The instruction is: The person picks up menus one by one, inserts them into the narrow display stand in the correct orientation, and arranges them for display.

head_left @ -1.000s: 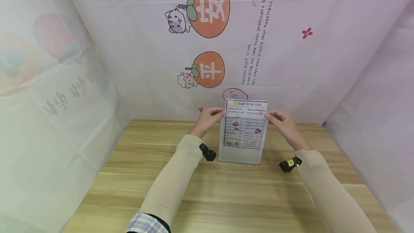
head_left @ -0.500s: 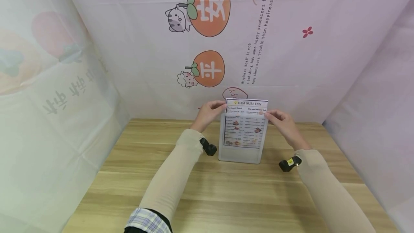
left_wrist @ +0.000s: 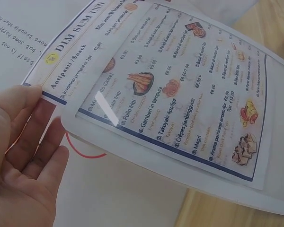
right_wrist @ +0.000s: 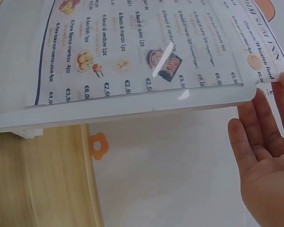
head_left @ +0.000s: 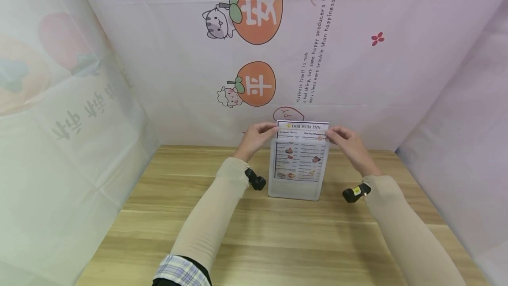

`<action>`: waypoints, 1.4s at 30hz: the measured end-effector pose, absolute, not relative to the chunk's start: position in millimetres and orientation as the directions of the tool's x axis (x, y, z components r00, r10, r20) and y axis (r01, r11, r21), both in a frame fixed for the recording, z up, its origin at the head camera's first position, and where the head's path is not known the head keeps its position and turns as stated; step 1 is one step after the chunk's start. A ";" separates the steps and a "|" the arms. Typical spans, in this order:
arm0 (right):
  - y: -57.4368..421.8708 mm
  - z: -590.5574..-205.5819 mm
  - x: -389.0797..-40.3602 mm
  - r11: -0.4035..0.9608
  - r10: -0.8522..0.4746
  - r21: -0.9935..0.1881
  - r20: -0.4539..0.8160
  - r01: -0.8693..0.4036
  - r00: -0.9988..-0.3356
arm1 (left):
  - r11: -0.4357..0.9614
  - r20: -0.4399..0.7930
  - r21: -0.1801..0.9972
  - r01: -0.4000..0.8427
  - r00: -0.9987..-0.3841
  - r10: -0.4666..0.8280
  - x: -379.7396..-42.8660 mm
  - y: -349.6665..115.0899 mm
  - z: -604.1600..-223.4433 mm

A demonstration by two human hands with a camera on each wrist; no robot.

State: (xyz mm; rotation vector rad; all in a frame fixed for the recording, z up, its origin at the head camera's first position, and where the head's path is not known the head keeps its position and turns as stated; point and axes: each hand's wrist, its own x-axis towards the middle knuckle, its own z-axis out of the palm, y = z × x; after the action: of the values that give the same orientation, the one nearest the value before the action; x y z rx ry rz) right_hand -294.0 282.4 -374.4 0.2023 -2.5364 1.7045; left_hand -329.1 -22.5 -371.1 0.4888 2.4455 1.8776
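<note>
A printed paper menu point(head_left: 297, 158) headed "DIM SUM INN" sits mostly inside a clear, pale-edged menu holder point(head_left: 293, 190) that stands upright on the table. The menu's top strip sticks out above the holder's upper edge. My left hand point(head_left: 254, 140) pinches the menu's left edge near the top between thumb and fingers; the left wrist view shows its other fingers point(left_wrist: 54, 165) beside the holder's corner. On the opposite side, my right hand point(head_left: 351, 147) pinches the menu's right edge just above the holder. The right wrist view shows its lower fingers point(right_wrist: 244, 142) near the holder's corner.
The wood-grain table point(head_left: 270, 242) reaches back to a pale printed cloth wall point(head_left: 178, 78) close behind the holder. Similar cloth sides point(head_left: 468, 114) rise at left and right. Each wrist carries a small black camera point(head_left: 255, 180).
My left hand has slid up along the menu's left edge, then my right hand up along the right edge. The menu and holder stay nearly in place.
</note>
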 end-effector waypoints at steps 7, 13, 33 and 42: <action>282.8 -373.8 -294.4 0.376 -0.067 -0.913 0.141 -0.156 -0.988 | 0.232 0.168 0.946 0.228 -0.953 0.254 -327.9 -22.1 -370.0; 283.6 -374.6 -293.5 0.374 -0.068 -0.915 0.137 -0.152 -0.988 | 0.223 0.178 0.945 0.238 -0.949 0.261 -328.7 -22.7 -372.9; 289.1 -388.5 -290.8 0.383 -0.088 -0.901 0.182 -0.202 -0.979 | 0.243 0.143 0.948 0.206 -0.957 0.251 -327.8 -21.8 -385.6; 289.4 -390.4 -290.6 0.399 -0.106 -0.897 0.162 -0.192 -0.981 | 0.214 0.141 0.956 0.200 -0.954 0.264 -326.5 -23.4 -388.6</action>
State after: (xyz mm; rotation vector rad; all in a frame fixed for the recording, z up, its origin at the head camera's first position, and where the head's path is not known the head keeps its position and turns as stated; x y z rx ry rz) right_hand -290.6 289.4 -390.4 0.2732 -2.5609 1.6574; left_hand -326.5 -23.4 -388.6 0.4601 2.4065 1.8821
